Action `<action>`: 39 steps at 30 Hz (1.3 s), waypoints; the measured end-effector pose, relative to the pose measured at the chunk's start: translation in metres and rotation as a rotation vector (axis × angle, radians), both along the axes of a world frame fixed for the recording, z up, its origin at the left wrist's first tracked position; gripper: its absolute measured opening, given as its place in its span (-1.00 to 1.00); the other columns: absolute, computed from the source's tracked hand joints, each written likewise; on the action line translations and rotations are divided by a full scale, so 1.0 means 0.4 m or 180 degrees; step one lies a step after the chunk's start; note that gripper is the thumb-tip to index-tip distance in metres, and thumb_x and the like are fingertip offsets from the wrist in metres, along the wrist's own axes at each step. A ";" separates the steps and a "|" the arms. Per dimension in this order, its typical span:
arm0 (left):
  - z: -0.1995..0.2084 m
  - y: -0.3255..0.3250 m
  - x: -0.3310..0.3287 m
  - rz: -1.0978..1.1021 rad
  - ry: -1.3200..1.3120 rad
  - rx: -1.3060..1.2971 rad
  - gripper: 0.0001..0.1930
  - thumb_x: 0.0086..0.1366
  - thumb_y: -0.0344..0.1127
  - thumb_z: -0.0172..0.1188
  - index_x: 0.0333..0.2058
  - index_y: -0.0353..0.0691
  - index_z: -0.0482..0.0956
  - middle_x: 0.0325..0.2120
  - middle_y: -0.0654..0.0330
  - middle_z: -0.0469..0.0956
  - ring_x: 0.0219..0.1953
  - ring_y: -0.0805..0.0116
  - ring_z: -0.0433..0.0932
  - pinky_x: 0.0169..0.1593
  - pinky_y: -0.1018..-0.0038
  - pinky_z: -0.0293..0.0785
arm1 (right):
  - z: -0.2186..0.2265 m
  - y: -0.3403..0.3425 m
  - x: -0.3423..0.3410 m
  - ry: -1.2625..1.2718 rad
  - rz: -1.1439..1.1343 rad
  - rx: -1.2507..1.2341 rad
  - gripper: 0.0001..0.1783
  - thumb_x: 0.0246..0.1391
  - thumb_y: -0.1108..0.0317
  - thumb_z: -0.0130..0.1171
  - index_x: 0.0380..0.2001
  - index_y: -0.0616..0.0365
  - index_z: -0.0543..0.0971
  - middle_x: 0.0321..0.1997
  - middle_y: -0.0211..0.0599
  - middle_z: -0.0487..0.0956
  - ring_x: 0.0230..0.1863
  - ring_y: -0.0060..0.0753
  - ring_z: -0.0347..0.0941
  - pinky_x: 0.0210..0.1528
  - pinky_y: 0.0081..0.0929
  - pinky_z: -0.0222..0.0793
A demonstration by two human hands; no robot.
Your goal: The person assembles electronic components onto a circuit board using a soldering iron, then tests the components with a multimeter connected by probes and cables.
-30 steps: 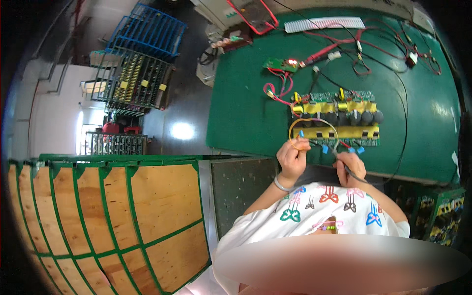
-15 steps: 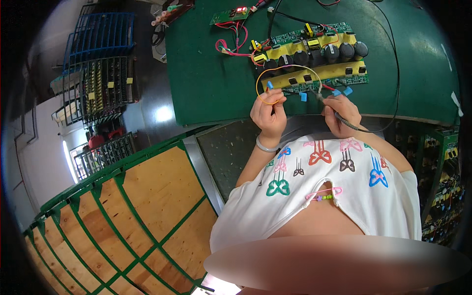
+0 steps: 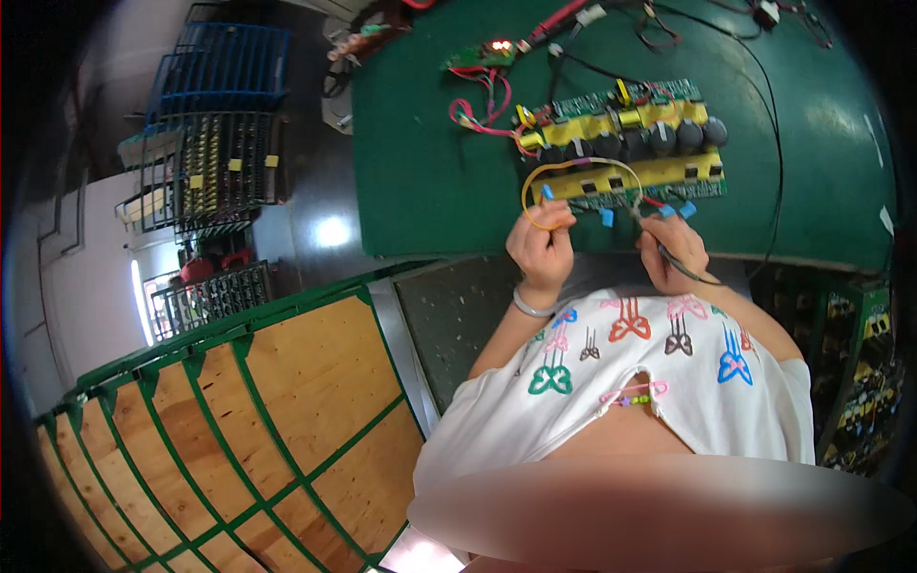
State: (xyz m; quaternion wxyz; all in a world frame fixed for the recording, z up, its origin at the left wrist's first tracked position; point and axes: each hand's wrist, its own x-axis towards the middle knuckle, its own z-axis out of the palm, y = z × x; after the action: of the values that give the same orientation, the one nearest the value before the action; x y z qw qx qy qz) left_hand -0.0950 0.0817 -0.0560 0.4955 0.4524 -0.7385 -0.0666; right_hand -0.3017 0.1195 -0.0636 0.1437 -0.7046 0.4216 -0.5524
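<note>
A green circuit board (image 3: 714,175) with yellow-wrapped parts and several black round capacitors (image 3: 690,135) lies on the bench beyond my hands. My left hand (image 3: 542,250) is closed in a pinch at the board's near left edge, on the end of a thin yellow wire (image 3: 524,190). A blue connector (image 3: 547,192) stands at its fingertips. In my right hand (image 3: 674,250) is a slim probe (image 3: 639,212) with a black cable, its tip near the board's front edge. The wire arches across to the probe tip. More blue connectors (image 3: 607,218) sit between and beside the hands.
A small green board with a lit red display (image 3: 496,48) lies behind, joined by pink-red wires (image 3: 475,125). Black cables cross the green bench (image 3: 430,205). Wooden panels in a green frame (image 3: 315,372) stand at left, board racks (image 3: 210,172) beyond. Another rack (image 3: 867,382) is at right.
The whole view has shifted, so bench, board and hands appear lower and farther right. Both hands keep their holds, and nearly the same place against the board.
</note>
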 end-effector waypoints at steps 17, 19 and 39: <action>-0.007 0.007 -0.012 -0.0017 0.0197 -0.0050 -0.92 0.14 -0.52 0.30 -0.41 -0.31 0.57 -0.41 0.08 0.63 -0.41 0.20 0.61 -0.34 0.44 0.51 | 0.013 0.014 -0.005 0.0045 0.0019 0.0284 -0.72 -0.03 0.63 0.18 -0.18 0.23 0.48 -0.38 -0.05 0.52 -0.45 0.00 0.49 -0.43 -0.26 0.39; -0.008 0.005 -0.014 -0.0021 0.0191 -0.0042 -0.93 0.15 -0.52 0.30 -0.41 -0.30 0.57 -0.41 0.08 0.63 -0.41 0.21 0.60 -0.35 0.45 0.51 | 0.012 0.013 -0.005 0.0005 0.0004 0.0314 -0.71 -0.02 0.63 0.19 -0.18 0.23 0.47 -0.38 -0.06 0.53 -0.45 0.00 0.49 -0.43 -0.25 0.40; -0.004 0.009 -0.016 -0.0005 0.0209 -0.0100 -0.90 0.09 -0.60 0.27 -0.42 -0.29 0.57 -0.40 0.07 0.63 -0.39 0.18 0.62 -0.32 0.42 0.53 | 0.075 -0.008 -0.080 0.0388 0.0917 -0.0921 -0.57 -0.20 0.65 0.25 -0.14 0.29 0.49 -0.42 -0.12 0.51 -0.53 -0.18 0.47 -0.56 -0.33 0.39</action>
State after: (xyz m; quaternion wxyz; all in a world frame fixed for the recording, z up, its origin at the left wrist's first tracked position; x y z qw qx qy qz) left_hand -0.1016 0.0851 -0.0575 0.5264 0.4415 -0.7232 -0.0702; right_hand -0.3336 0.1161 -0.0337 0.0928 -0.8030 0.2407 -0.5373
